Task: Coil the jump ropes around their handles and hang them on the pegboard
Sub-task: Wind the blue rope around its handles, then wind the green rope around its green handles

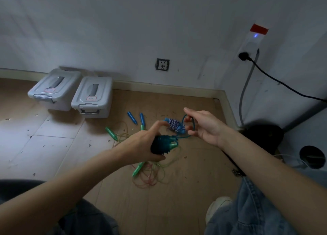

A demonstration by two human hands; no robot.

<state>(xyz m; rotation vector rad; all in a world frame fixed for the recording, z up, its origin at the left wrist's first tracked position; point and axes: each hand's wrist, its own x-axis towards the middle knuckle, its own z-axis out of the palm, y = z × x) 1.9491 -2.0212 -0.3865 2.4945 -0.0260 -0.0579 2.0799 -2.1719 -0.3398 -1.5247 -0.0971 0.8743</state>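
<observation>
My left hand grips a teal jump rope bundle, its cord coiled thick round green handles. A loose loop of the teal cord runs up to my right hand, whose fingers hook it. On the floor behind lies a blue rope wound in white-and-blue cord. Two blue handles and a green handle lie loose to the left. Another green handle rests in a tangle of thin green and red cord below my hands. No pegboard is in view.
Two grey lidded plastic bins stand against the wall at the left. A wall socket and a power strip with a black cable sit at the right. My knees in jeans and a white shoe are at the bottom.
</observation>
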